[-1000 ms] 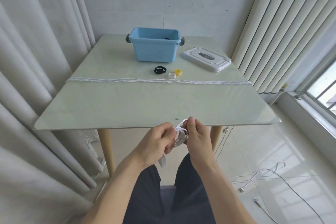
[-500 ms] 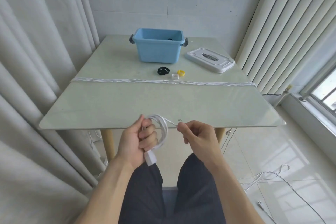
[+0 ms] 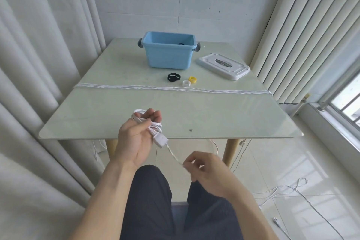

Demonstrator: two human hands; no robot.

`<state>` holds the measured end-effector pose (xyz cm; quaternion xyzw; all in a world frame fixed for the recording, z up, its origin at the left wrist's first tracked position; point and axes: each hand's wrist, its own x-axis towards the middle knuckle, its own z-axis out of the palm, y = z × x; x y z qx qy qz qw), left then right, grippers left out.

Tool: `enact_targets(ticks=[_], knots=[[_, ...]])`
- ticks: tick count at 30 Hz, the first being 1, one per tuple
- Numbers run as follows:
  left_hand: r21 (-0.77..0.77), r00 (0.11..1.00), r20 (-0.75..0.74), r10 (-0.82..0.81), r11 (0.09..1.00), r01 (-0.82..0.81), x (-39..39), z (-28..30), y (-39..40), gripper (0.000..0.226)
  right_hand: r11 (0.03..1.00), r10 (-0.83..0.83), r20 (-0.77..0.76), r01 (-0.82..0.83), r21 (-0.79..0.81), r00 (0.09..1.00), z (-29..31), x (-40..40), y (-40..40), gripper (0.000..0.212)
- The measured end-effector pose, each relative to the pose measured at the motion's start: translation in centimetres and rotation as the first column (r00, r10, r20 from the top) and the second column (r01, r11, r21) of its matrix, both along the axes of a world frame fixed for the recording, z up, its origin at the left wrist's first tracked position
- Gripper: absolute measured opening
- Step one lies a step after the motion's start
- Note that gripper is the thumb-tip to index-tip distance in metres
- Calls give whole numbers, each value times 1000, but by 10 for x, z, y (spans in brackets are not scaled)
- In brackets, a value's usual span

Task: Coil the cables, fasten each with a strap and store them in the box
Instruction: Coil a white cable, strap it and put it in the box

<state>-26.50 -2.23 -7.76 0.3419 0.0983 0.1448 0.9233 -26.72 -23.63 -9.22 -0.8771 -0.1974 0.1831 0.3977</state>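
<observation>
White coiled cable point(image 3: 151, 125) in left hand point(image 3: 134, 138), plug pointing lower right

Daylight from the window point(image 3: 346, 101) at right lit the scene evenly, glaring off the floor tiles point(image 3: 303, 171). The right hand point(image 3: 210, 173) blurred; wide-angle edges bowed.

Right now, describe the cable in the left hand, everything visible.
The cable is thin, white and plastic-looking, wound into a small loose coil. The left hand grips the coil above the table's near edge. A white blocky plug hangs below the fingers. One strand runs down to the right hand, which pinches it.
</observation>
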Motion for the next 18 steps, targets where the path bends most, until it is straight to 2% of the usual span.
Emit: enact_targets(ticks=[3, 7, 9, 13, 16, 18], knots=[[99, 999, 9, 39, 994, -40, -2, 2, -9, 32, 988, 132, -8, -133, -74, 991, 6, -11, 14, 16], [222, 1000, -12, 16, 975, -13, -9, 2, -22, 34, 962, 238, -25, -239, -131, 971, 12, -17, 22, 13], [316, 999, -27, 17, 949, -8, -11, 1, -27, 36, 953, 259, -26, -260, -153, 965, 16, -17, 21, 12], [566, 998, -59, -5, 824, 38, -15, -1, -35, 32, 942, 298, -11, -296, -161, 955, 26, -18, 17, 21], [646, 997, -79, -10, 761, 59, -17, -2, -40, 26, 948, 286, -3, -283, -146, 958, 34, -18, 13, 23], [622, 997, -76, 13, 782, 37, -17, 1, -44, 26, 954, 269, -21, -269, -136, 963, 35, -17, 12, 23]])
